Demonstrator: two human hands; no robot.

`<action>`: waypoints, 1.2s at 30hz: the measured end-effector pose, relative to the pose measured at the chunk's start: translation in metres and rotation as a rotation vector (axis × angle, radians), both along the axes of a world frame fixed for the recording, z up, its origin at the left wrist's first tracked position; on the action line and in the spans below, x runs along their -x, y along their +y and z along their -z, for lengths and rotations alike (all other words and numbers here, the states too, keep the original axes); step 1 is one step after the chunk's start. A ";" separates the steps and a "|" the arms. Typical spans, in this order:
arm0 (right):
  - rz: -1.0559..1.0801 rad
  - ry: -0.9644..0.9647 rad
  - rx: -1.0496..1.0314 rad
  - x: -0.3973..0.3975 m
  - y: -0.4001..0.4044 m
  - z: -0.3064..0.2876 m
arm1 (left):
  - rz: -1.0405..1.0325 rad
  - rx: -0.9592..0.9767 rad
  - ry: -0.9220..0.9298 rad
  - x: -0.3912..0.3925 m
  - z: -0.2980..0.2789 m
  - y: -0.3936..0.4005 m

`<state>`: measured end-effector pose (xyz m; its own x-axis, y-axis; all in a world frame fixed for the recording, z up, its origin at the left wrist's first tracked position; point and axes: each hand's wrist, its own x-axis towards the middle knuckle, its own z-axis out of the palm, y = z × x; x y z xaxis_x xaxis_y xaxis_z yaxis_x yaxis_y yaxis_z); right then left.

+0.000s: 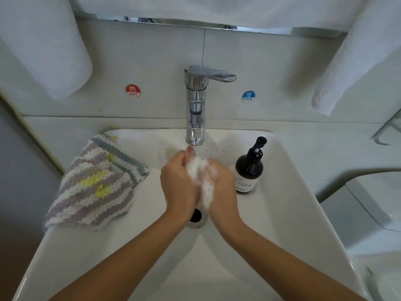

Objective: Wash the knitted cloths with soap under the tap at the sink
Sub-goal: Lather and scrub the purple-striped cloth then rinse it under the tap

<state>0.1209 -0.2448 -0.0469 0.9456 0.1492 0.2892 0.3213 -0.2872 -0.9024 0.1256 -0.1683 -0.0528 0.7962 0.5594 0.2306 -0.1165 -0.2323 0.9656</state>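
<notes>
- The left hand (179, 183) and the right hand (223, 187) meet at the centre of the frame under the tap (196, 105), fingers curled round a mass of white lather (200, 181); whether a cloth lies inside it I cannot tell.
- The knitted cloths (97, 183) lie stacked at centre left, draped over the sink (293, 203) rim, striped and stained yellow.
- They look soft and limp; soaked, they would likely turn heavy and soapy-slick, so bunching an edge in a full fist seems safest.
- A dark soap bottle (249, 168) stands just right of the hands.
</notes>
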 end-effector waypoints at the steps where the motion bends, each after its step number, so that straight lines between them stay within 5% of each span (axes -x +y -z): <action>1: -0.023 0.019 0.008 0.004 0.002 0.002 | -0.004 0.000 0.000 -0.004 0.001 0.006; 10: -0.103 0.100 -0.049 0.000 0.002 -0.005 | -0.079 -0.180 -0.071 -0.009 0.000 0.044; 16: -0.093 -0.082 0.085 -0.011 -0.007 0.003 | -0.109 -0.243 -0.041 -0.007 -0.003 0.052; 22: 0.019 -0.067 0.075 -0.022 -0.006 0.004 | 0.091 -0.023 0.029 0.002 -0.008 0.021; 28: 0.235 0.213 -0.442 -0.029 0.006 -0.007 | 0.217 -0.007 -0.106 0.028 -0.008 -0.021; 33: 0.067 0.146 -0.268 -0.001 0.004 0.003 | 0.020 0.034 -0.040 0.006 -0.010 -0.008; 36: 0.064 0.153 -0.230 -0.005 0.006 0.003 | 0.092 0.036 -0.016 0.011 0.000 -0.007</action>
<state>0.1259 -0.2389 -0.0504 0.9861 0.0350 0.1621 0.1646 -0.0849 -0.9827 0.1142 -0.1756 -0.0527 0.8408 0.4924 0.2248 -0.1509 -0.1856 0.9710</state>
